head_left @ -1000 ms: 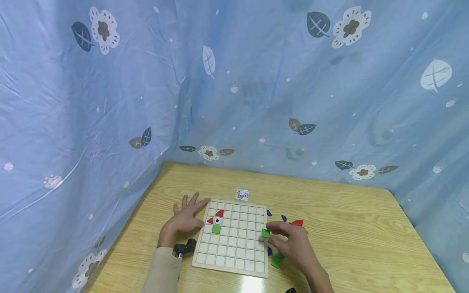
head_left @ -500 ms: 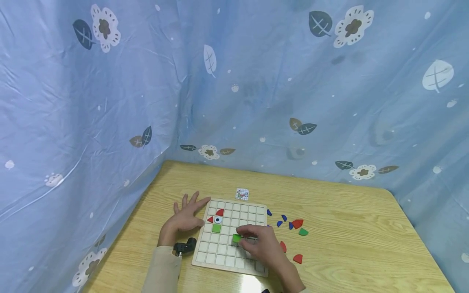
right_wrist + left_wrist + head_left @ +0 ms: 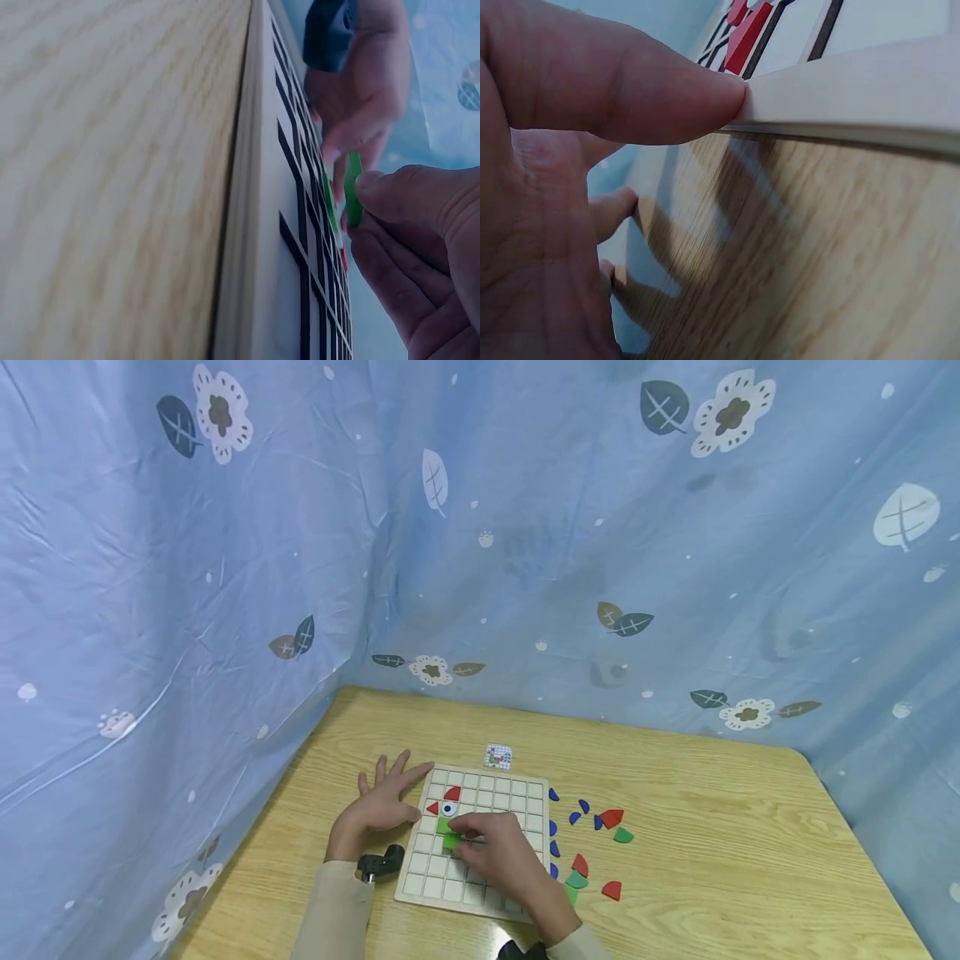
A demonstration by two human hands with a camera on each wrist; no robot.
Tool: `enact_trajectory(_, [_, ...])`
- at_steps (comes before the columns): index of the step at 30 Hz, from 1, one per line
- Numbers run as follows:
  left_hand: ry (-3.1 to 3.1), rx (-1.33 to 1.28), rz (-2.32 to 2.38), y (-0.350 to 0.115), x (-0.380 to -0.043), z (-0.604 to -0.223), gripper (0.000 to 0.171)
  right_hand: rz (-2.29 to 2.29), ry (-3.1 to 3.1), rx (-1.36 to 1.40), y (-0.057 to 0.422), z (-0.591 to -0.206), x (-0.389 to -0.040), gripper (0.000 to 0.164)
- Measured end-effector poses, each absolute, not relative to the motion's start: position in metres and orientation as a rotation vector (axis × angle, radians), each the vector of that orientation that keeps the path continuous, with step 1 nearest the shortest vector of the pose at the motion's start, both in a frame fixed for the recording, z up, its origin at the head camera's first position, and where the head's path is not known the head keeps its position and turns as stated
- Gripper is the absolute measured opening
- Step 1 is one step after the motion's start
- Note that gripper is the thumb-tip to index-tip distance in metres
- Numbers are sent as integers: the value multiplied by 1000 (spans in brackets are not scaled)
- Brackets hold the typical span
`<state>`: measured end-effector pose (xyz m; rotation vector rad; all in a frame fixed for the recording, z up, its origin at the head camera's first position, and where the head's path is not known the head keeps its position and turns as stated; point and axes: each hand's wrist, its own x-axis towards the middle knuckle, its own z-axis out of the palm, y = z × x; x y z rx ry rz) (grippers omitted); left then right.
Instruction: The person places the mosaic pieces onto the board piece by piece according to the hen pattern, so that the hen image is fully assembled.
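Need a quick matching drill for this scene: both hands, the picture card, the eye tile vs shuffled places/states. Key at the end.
1. left hand
2. right hand
3. picture card
4. eye tile

A. on the board, beside a red triangle
B. on the table, beyond the board's far edge
C. touching the board's edge
D. pinching a green tile

Pairs: 1-C, 2-D, 3-B, 4-A

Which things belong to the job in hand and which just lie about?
Likely the job's:
gridded board
green square tile in the right hand
eye tile
picture card
loose blue semicircles
red quarter-circles

Likely just there:
leaf-print curtain
black wrist device
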<state>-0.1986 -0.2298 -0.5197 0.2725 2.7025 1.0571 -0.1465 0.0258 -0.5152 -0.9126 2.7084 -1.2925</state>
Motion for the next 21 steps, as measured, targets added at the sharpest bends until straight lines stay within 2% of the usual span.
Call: enact_trajectory(21, [2696,270,1057,-230,-199,-519,88,-928,2886,-982,3,-513,-144,23])
